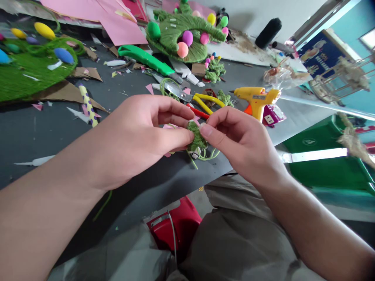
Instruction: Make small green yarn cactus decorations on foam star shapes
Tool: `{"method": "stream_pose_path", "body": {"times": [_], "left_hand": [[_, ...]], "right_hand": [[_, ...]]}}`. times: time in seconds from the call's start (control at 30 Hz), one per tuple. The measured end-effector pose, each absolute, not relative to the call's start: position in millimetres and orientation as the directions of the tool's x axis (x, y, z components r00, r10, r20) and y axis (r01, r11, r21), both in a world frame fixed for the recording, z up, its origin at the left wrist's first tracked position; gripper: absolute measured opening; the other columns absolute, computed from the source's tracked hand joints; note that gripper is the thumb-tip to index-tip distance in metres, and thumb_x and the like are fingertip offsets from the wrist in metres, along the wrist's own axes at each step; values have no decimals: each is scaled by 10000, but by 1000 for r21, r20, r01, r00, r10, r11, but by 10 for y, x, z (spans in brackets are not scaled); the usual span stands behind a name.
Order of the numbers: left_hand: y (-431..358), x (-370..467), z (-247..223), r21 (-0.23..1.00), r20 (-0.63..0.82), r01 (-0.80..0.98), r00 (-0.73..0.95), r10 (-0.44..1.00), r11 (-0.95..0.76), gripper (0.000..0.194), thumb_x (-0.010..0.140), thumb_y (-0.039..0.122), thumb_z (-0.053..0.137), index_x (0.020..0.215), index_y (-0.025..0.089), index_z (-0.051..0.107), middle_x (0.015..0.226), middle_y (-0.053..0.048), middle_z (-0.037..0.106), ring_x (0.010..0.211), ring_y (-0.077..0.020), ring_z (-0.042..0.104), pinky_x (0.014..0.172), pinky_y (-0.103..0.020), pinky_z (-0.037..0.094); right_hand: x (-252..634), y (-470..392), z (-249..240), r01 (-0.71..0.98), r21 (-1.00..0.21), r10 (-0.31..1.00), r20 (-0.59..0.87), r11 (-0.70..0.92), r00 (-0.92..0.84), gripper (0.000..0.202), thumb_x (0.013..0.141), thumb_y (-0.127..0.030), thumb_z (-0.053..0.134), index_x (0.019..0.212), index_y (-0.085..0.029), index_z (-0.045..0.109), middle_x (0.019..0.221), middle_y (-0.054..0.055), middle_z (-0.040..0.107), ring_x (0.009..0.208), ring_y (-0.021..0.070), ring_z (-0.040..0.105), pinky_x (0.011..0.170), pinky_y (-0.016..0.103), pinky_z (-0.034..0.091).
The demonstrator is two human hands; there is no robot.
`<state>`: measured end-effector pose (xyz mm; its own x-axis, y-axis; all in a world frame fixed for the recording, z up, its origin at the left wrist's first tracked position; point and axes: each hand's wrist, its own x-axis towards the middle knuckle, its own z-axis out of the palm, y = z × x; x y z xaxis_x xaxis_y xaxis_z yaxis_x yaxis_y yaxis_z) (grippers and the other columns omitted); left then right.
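Observation:
A small piece wrapped in green yarn [197,136] is pinched between my two hands above the table's front edge. My left hand [146,132] grips its left side with thumb and fingers. On its right side, the thumb and index finger of my right hand [237,136] press the upper edge. Loose light-green yarn strands [209,156] hang below the piece. Just beyond my fingers lie scissors with yellow handles [208,102] and a red-handled tool [197,111], partly hidden. A yellow hot glue gun [258,99] rests behind my right hand.
A green box cutter [146,59], a yarn-wrapped tree shape with pompoms [187,37] and a green yarn-covered base [38,70] lie farther back. Paper and cardboard scraps litter the grey table [123,88]. A green bin [331,156] stands right; a red stool [178,226] is below.

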<state>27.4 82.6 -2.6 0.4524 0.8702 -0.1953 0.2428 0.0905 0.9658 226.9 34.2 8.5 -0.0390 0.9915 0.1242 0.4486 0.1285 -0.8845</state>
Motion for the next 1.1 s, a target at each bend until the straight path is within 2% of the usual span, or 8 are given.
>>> {"method": "stream_pose_path", "body": {"times": [0.13, 0.33, 0.63, 0.77, 0.9, 1.0, 1.1], "left_hand": [[828, 270, -28, 964, -194, 251, 445, 874, 87, 403, 834, 378, 770, 1230, 310, 752, 935, -7, 808, 771, -204, 760, 539, -253, 491], [833, 304, -5, 969, -199, 226, 462, 865, 102, 392, 837, 322, 746, 1227, 290, 745, 977, 16, 804, 834, -194, 767, 567, -231, 503], [821, 299, 29, 965, -200, 247, 467, 861, 90, 410, 821, 322, 720, 1226, 256, 736, 911, 16, 792, 765, -178, 754, 547, -227, 484], [833, 307, 30, 961, -214, 258, 441, 871, 105, 396, 799, 316, 742, 1191, 259, 750, 855, 18, 784, 702, -177, 740, 516, -244, 468], [844, 314, 28, 968, -212, 213, 429, 878, 129, 356, 756, 306, 798, 1109, 256, 777, 839, 8, 785, 693, -200, 738, 515, -265, 473], [843, 319, 29, 972, -215, 188, 444, 870, 144, 377, 748, 301, 796, 1120, 243, 776, 856, 12, 782, 711, -203, 734, 539, -275, 474], [844, 319, 7, 975, -206, 171, 451, 868, 143, 375, 748, 303, 800, 1118, 248, 777, 871, 12, 779, 722, -211, 733, 552, -288, 475]], "right_hand": [[2297, 334, 106, 458, -880, 991, 133, 130, -26, 295, 891, -474, 788, 817, -221, 655, 724, -11, 610, 609, 111, 504, 501, 281, 416], [2262, 321, 68, 477, -869, 990, 142, 134, -20, 227, 858, -345, 829, 839, -228, 635, 779, -2, 625, 642, 126, 511, 541, 310, 448], [2246, 335, 61, 455, -881, 991, 134, 130, -24, 221, 896, -297, 789, 805, -221, 603, 732, -18, 588, 610, 112, 483, 525, 289, 428], [2275, 338, 78, 441, -889, 992, 127, 124, -23, 191, 921, -302, 762, 820, -207, 630, 743, -18, 608, 636, 110, 521, 551, 278, 442], [2307, 318, 72, 491, -842, 974, 217, 222, -69, 121, 907, -307, 772, 916, -222, 687, 823, -2, 650, 695, 133, 568, 608, 304, 491], [2305, 298, 51, 563, -760, 941, 320, 325, -111, 105, 859, -218, 786, 934, -234, 713, 888, 18, 676, 788, 169, 599, 693, 349, 523], [2284, 288, 42, 603, -684, 896, 425, 411, -129, 123, 824, -133, 764, 893, -227, 723, 883, 26, 670, 805, 174, 600, 688, 351, 522]]}}
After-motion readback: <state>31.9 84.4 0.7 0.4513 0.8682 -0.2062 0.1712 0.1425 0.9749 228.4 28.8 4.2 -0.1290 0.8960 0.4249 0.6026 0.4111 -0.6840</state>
